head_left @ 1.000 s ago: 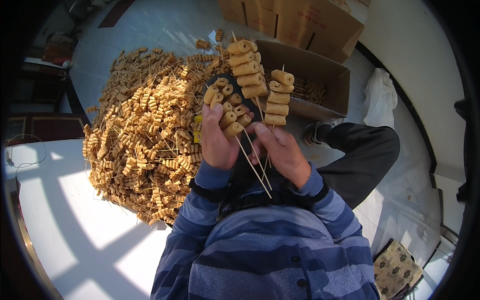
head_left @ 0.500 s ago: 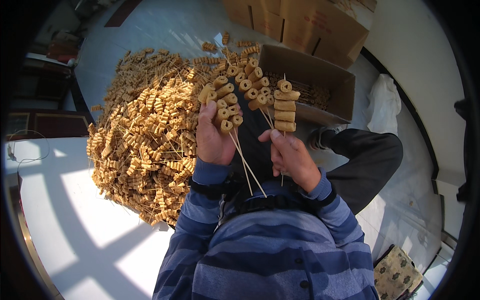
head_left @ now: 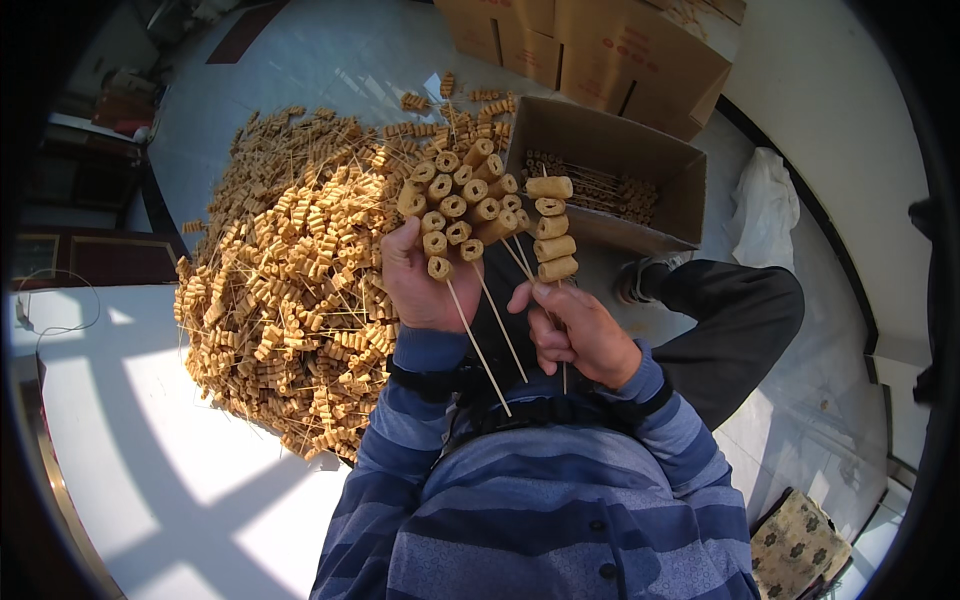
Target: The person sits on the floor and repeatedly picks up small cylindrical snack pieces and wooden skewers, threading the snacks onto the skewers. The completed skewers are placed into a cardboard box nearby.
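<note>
A bunch of skewers (head_left: 453, 207) threaded with brown rolls fans out in front of the person's chest, just short of the open carton's lower left corner as I see it. The left hand (head_left: 430, 285) is closed round this bunch from beneath, its thumb standing up along the outer side; the other fingers are hidden behind the rolls, and two bare stick ends slant down past the palm. Beside it, a single skewer (head_left: 554, 248) with five rolls stands nearly upright in the right hand (head_left: 580, 335), thumb and forefinger pinching just below the lowest roll, remaining fingers curled in, wrist angled inward. The hands are near each other but apart; two more sticks slant from the bunch toward the right thumb, and I cannot tell which hand bears them. A great pile of skewers (head_left: 290, 300) spreads to the person's left. Beyond the hands, the open carton (head_left: 660, 232) holds more skewers along its bottom, with closed cartons (head_left: 585, 45) behind its far edge.
</note>
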The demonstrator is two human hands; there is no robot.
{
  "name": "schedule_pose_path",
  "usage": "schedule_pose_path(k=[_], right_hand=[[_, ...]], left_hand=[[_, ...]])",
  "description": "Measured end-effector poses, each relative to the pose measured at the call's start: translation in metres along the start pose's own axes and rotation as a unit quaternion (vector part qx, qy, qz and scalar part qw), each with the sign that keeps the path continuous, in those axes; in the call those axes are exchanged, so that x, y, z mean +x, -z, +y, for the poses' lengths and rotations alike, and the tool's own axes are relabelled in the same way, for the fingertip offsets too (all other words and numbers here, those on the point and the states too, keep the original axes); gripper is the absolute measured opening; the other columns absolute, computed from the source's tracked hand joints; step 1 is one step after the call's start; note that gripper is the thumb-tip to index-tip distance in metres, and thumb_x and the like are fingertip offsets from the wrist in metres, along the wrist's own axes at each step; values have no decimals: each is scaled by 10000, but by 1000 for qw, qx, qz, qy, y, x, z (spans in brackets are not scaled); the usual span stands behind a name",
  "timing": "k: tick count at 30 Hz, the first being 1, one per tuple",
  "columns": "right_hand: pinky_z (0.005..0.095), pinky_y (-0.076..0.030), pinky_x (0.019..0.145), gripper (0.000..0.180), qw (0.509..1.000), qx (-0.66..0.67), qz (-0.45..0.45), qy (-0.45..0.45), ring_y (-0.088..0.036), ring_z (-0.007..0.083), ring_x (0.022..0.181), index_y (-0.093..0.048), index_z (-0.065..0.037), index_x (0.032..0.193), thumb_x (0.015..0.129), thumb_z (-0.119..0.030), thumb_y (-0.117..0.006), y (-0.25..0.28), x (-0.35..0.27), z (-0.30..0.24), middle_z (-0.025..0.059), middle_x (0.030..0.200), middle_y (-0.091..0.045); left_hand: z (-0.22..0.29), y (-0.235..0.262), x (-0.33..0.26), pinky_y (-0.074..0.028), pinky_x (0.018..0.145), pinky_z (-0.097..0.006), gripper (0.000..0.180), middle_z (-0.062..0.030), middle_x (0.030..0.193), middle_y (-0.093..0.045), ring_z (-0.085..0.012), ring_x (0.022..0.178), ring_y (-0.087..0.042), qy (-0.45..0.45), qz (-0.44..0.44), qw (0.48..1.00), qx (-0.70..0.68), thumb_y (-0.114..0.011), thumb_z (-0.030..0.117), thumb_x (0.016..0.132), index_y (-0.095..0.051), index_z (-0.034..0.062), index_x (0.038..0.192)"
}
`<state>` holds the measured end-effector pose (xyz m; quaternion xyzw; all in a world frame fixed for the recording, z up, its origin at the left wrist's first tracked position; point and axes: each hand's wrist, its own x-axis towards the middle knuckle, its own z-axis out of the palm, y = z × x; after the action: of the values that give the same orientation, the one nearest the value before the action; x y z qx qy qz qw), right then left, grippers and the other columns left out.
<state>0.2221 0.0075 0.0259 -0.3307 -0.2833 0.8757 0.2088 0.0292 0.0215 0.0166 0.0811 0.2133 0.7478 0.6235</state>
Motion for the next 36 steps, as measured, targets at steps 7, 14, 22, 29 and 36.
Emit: schedule_pose_path(k=[7,14,22,29,36], right_hand=[[248,-434,505,357,999,-45,8,-1,-318,65,475,-547,-8,1168,1090,-304,-364,-1,2,2,-43,594,-360],[247,-462,528,361,996,-91,12,-20,-346,60,485,-548,2,1187,1091,-292,-362,2,5,5,-46,603,-376],[251,-493,621,368,992,-122,-12,-14,-443,74,563,-511,9,1246,1097,-287,-350,2,7,15,-19,664,-452],[259,-500,670,405,972,-187,84,116,-563,114,670,-500,10,1301,1110,-315,-353,2,11,22,19,761,-552],[264,-417,534,383,956,-266,104,64,-482,58,580,-560,-13,1189,1087,-350,-409,26,-3,-35,-14,631,-469]], left_hand=[[-2,5,1,-352,1151,-526,565,-161,1379,-569,-331,1304,-520,20,-2,1000,-14,-520,301,927,-475,4,1406],[0,13,5,-298,1179,-566,731,-229,1472,-469,-395,1382,-435,97,-43,994,-21,-555,411,877,-396,11,1468],[5,21,9,-348,1147,-558,823,-230,1476,-459,-394,1367,-447,104,-95,990,0,-581,470,849,-367,-1,1490],[9,31,12,-458,1043,-569,820,-219,1420,-506,-409,1287,-521,87,-108,990,16,-607,458,860,-365,-14,1486],[10,23,10,-514,992,-554,828,-221,1382,-529,-415,1237,-565,84,-137,986,43,-644,401,862,-330,-22,1500]])
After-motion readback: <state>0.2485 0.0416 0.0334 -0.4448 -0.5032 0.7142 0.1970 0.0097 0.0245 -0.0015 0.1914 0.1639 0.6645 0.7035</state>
